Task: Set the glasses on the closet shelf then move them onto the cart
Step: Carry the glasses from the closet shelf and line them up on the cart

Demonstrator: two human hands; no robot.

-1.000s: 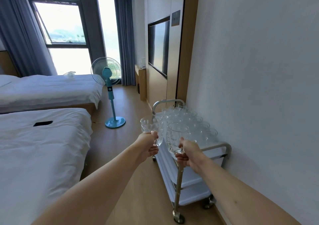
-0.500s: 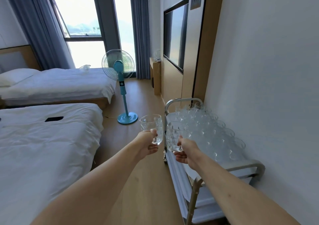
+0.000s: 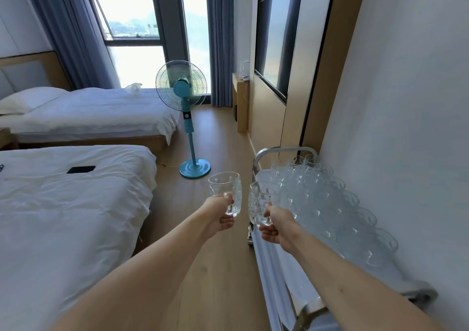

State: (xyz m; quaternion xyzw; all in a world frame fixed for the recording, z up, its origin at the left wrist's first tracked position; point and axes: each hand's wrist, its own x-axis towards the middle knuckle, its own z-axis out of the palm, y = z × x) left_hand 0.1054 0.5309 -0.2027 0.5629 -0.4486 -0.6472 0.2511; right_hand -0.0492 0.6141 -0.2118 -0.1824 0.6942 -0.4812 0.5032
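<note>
Hands: left hand (image 3: 218, 216) grips glass (image 3: 225, 193) | right hand (image 3: 277, 225) grips second glass (image 3: 262, 203) at cart (image 3: 281, 150) edge

Two bare forearms in view, running from the bottom edge up to mid-frame; no sleeves visible anywhere along either one; no cuffs at the lower edge. Left hand (image 3: 218, 214) bare; no glove, no ring or strap that I can make out. Right hand (image 3: 278, 225) likewise bare; wrist carries no watch or band; tendons show as faint ridges along the right wrist. A small dark spot sits on the right forearm near the elbow end. Nothing else of the person is in frame.
</note>
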